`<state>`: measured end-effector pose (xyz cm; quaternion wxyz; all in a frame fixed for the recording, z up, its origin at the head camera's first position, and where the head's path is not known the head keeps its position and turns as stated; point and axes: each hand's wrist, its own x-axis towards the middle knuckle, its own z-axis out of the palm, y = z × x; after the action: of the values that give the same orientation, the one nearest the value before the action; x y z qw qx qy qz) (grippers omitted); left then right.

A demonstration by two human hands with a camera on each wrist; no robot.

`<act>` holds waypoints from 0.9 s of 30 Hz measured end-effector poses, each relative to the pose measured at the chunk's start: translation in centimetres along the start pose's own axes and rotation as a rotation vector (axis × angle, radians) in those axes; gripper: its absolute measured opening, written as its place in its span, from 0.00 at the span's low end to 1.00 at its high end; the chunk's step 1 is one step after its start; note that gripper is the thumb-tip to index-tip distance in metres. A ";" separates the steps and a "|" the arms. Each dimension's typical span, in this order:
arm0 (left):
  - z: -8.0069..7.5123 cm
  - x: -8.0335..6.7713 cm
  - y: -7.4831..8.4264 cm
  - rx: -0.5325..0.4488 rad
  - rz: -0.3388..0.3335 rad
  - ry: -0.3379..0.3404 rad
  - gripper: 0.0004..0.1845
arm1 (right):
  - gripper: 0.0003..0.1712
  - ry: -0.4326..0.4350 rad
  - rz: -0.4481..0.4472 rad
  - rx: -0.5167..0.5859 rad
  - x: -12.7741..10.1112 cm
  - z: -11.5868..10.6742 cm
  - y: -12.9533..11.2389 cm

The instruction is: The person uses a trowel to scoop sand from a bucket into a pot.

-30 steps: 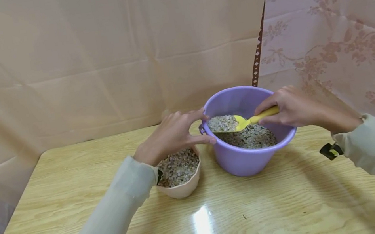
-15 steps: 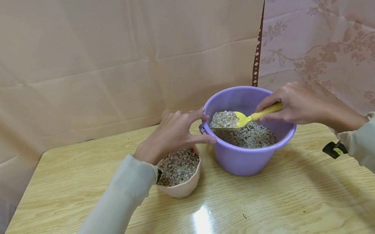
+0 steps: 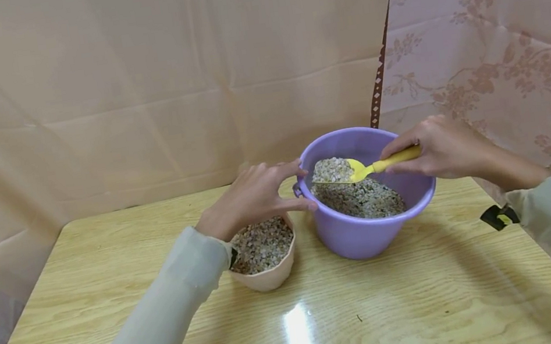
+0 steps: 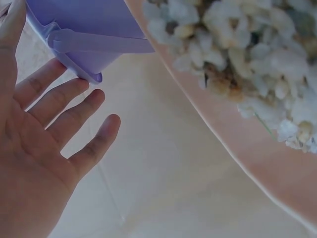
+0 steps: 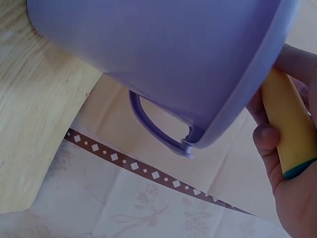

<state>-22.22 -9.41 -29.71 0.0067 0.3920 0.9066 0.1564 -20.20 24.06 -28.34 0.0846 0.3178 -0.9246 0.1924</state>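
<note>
A purple bucket (image 3: 364, 236) of gravel stands on the wooden table (image 3: 112, 289). My right hand (image 3: 441, 148) grips the handle of a yellow scoop (image 3: 357, 171), which is heaped with gravel and held just above the gravel in the bucket. In the right wrist view the fingers wrap the scoop handle (image 5: 290, 129) beside the bucket's wall (image 5: 163, 54). My left hand (image 3: 250, 199) has its fingers spread, their tips against the bucket's left side. The left wrist view shows those fingers (image 4: 64, 104) straight, near the bucket's handle lug (image 4: 89, 44). Below the left wrist sits a pink pot (image 3: 269, 278) full of gravel.
Beige cloth hangs behind the table and floral cloth (image 3: 501, 46) on the right, close to the bucket. The bucket's bail handle (image 5: 153, 126) hangs down on its far side. The table's right edge (image 5: 34, 198) lies just beyond the bucket.
My right hand has lifted the loaded scoop a little higher and to the right over the bucket. The left hand, pot and bucket have stayed put.
</note>
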 end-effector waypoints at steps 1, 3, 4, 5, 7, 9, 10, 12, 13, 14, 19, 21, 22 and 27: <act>0.0 0.0 0.0 -0.002 0.002 -0.001 0.37 | 0.12 0.009 -0.001 0.002 0.0 -0.1 0.0; -0.1 -0.1 -0.1 -0.003 0.010 0.001 0.37 | 0.12 0.031 -0.034 0.007 0.0 -0.2 0.0; -0.1 -0.1 -0.1 -0.006 0.015 0.003 0.37 | 0.12 0.041 -0.049 0.011 0.1 -0.2 0.1; -0.1 -0.2 -0.2 -0.008 0.021 0.007 0.37 | 0.13 0.049 -0.060 0.020 0.1 -0.2 0.1; -0.1 -0.2 -0.3 -0.011 0.027 0.012 0.37 | 0.13 0.057 -0.066 0.036 0.1 -0.3 0.1; -0.1 -0.3 -0.3 -0.017 0.034 0.015 0.38 | 0.13 0.054 -0.062 0.051 0.1 -0.5 0.0; -0.1 -0.3 -0.3 -0.019 0.036 0.015 0.38 | 0.13 0.051 -0.054 0.055 0.1 -0.6 0.0; -0.1 -0.3 -0.4 -0.018 0.040 0.016 0.38 | 0.13 0.046 -0.040 0.056 0.1 -0.8 -0.1; -0.1 -0.4 -0.4 -0.019 0.042 0.016 0.38 | 0.13 0.043 -0.033 0.054 0.1 -0.9 -0.1; 0.0 -0.4 -0.5 -0.017 0.044 0.017 0.39 | 0.13 0.042 -0.033 0.052 0.1 -0.9 -0.1; 0.0 -0.6 -0.6 -0.033 0.053 0.015 0.39 | 0.14 0.052 -0.052 0.040 0.1 -1.2 -0.1; -0.1 -0.7 -0.7 -0.047 0.055 0.014 0.39 | 0.14 0.064 -0.074 0.034 0.1 -1.3 0.0; -0.1 -0.8 -0.7 -0.055 0.053 0.014 0.40 | 0.14 0.070 -0.086 0.031 0.1 -1.3 0.0; -0.5 -1.6 -0.9 -0.083 0.015 0.006 0.41 | 0.15 0.099 -0.132 0.006 0.4 -1.5 -0.1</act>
<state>-21.79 -11.29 -29.65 0.0191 0.3976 0.8964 0.1949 -20.42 24.39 -26.79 0.1418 0.3685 -0.8957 0.2045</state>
